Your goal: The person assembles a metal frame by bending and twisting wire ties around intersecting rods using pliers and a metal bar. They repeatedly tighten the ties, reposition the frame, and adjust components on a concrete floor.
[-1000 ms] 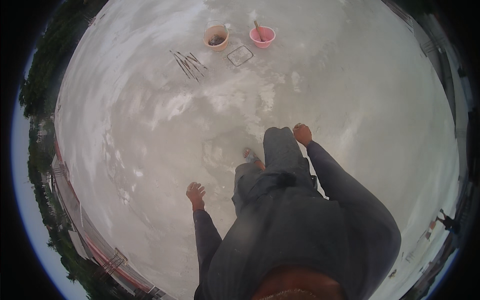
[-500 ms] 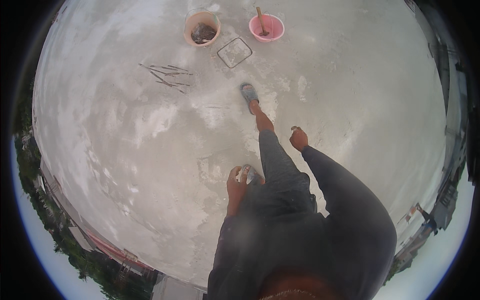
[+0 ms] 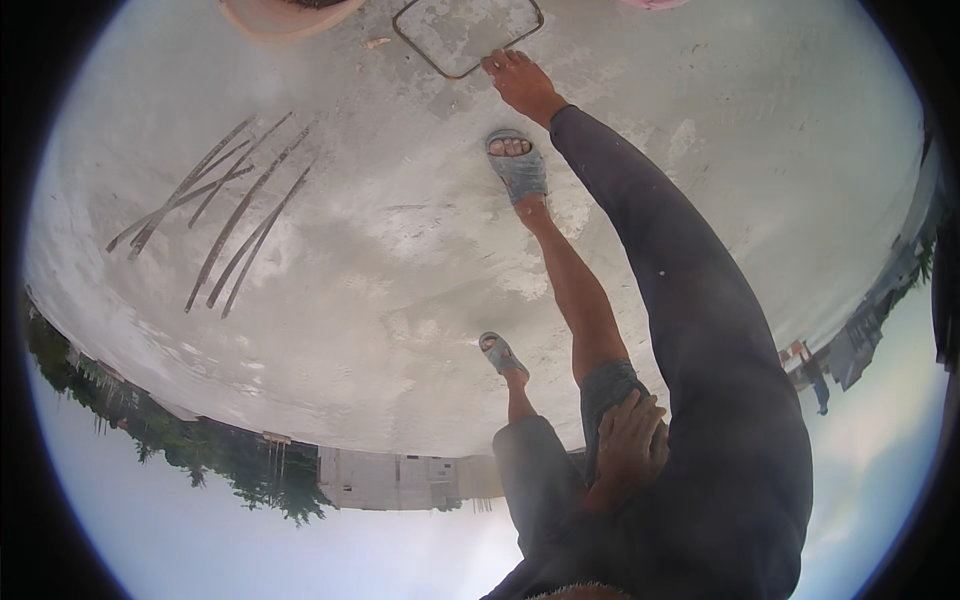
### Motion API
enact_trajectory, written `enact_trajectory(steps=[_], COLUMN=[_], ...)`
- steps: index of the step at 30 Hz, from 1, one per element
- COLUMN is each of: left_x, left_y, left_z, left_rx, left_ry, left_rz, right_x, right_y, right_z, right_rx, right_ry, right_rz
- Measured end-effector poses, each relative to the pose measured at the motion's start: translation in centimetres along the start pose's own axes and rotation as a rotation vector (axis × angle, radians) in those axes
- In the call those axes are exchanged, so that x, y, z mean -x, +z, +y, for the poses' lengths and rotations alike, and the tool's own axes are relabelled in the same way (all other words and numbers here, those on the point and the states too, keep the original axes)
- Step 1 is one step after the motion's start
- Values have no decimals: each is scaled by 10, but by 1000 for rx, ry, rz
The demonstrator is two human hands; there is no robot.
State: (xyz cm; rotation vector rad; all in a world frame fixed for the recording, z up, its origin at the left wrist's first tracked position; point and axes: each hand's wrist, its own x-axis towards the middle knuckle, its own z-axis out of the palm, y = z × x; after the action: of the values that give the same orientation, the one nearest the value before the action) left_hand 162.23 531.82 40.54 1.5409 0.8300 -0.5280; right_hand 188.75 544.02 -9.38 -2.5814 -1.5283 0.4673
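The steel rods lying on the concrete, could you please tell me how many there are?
About 6 steel rods lie loose and fanned out on the concrete floor, left of the sandalled foot and below the pink basin. Some overlap, so one may be hidden.

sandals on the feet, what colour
Grey sandals, worn and dusty, seen best in the head view.

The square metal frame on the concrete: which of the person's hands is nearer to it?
Right. The right hand touches the square frame's near edge; the left hand rests on the thigh, far back.
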Motion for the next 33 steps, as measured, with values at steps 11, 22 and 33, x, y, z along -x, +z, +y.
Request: enact_trajectory(steps=[11,22,33], left_x=[-21,35,122], left_y=[-18,-20,-102], left_z=[-1,-72,-116], left_rx=[-30,-238,-458], left_ry=[11,229,110], left_rz=[-28,-96,-404], right_x=[-36,-1,330], right_y=[59,-2,-342], right_z=[27,-23,-85], right_rx=[179,14,-466], right_ry=[-130,-159,732], right_rz=[-141,20,-210])
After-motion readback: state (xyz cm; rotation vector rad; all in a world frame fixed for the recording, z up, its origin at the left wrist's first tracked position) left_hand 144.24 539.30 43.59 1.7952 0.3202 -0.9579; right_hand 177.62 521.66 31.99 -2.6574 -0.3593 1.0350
